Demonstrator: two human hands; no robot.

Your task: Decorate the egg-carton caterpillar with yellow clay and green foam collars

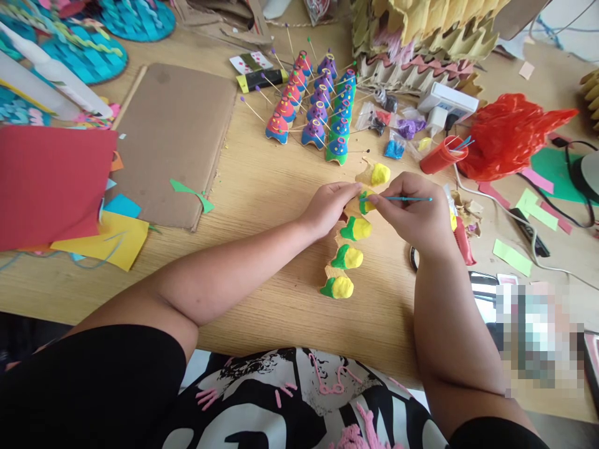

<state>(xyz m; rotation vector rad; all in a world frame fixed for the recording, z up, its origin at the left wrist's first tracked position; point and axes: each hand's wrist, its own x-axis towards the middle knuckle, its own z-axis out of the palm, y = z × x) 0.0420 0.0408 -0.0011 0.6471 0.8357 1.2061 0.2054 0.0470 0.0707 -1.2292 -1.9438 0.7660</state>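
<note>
An egg carton strip point(336, 272) runs toward me across the table, its cups covered in yellow and green that looks like modelling clay. The farthest cup point(380, 174) shows only yellow over bare tan carton. My left hand point(330, 209) is closed on the strip's left side near its far end. Between the pinched fingers of my right hand point(416, 209) is a thin blue stick point(414, 199). Its tip meets the green point(364, 203) on the second cup from the far end. My left fingertips are partly hidden behind the carton.
Decorated carton strips point(318, 112) with pins sticking out stand beyond my hands. A brown cardboard sheet point(180, 137) and coloured paper point(56, 187) lie left. To the right are a red cup point(440, 156), a red plastic bag point(505, 137), a white cable point(496, 206) and paper scraps.
</note>
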